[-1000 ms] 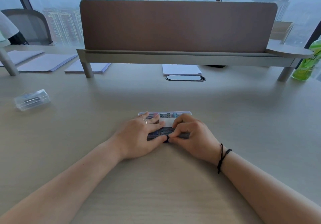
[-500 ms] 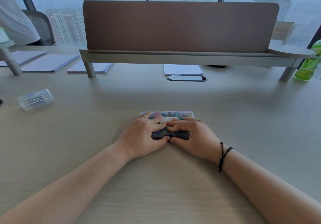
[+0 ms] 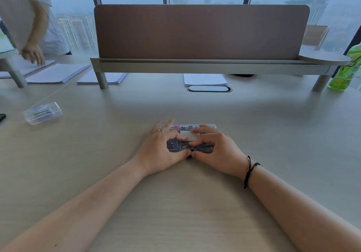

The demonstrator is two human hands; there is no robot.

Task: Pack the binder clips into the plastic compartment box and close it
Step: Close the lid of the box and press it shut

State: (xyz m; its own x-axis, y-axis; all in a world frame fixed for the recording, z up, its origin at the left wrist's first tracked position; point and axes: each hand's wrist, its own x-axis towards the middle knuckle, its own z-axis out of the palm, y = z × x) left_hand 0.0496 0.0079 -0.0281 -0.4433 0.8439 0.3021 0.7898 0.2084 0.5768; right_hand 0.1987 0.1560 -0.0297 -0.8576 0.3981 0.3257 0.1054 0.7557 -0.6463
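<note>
The plastic compartment box (image 3: 192, 140) is lying flat on the bench (image 3: 273, 134), a little below the middle of the frame. Its long side is running left to right across the picture. Both hands are sitting on it at once.

The left hand (image 3: 162, 146) is covering the left end of the box, and the right hand (image 3: 216, 150) is covering the right end. The fingers of each hand are bending down over the lid, and the two thumbs are almost touching each other at the near edge, in the middle. So each grip is holding the box, with the box right under the palms and fingers, not beside them. Neither hand is nearer than the other; they are sharing it evenly.

Through the clear lid, dark binder clips (image 3: 181, 146) are showing inside, with some coloured ones along the far edge. The lid is looking flat and down, but I cannot tell if it is snapped shut.

I think the hands are pressing the lid closed, pushing down along the near long edge.

Another small clear box (image 3: 42, 113) is lying well apart at the left of the frame.
</note>
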